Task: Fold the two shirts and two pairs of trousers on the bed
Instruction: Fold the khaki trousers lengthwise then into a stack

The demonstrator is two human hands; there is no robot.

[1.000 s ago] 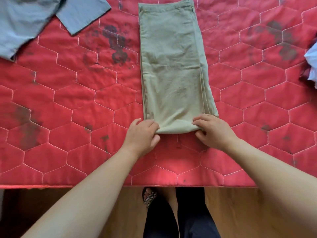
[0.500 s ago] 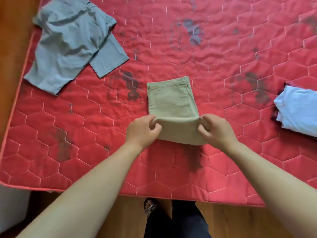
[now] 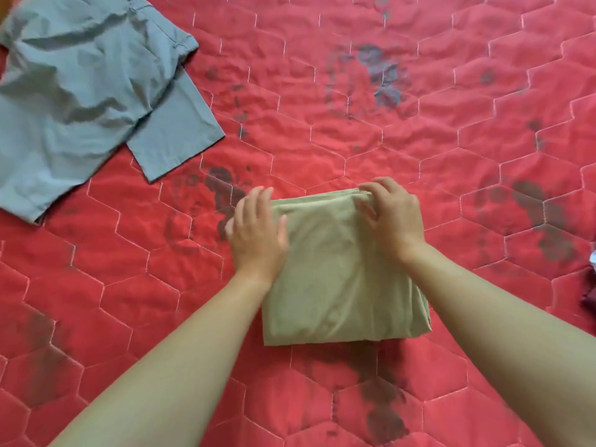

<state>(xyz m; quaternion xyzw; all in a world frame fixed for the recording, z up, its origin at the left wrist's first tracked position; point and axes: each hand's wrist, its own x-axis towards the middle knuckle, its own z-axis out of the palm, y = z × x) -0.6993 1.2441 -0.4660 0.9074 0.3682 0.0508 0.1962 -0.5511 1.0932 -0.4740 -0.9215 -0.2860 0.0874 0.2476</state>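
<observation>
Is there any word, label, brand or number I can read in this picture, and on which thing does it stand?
None: no readable text on the folded khaki trousers, the grey trousers or the red quilted bedcover. The dark patches on the bedcover are marks, not letters.

The khaki trousers (image 3: 342,272), a long strip a second ago, now lie doubled into a compact rectangle. The left hand (image 3: 258,230) has let go of the fold and lies flat on top, while the right hand (image 3: 392,214) has moved to the far edge, fingers curled over it.
</observation>
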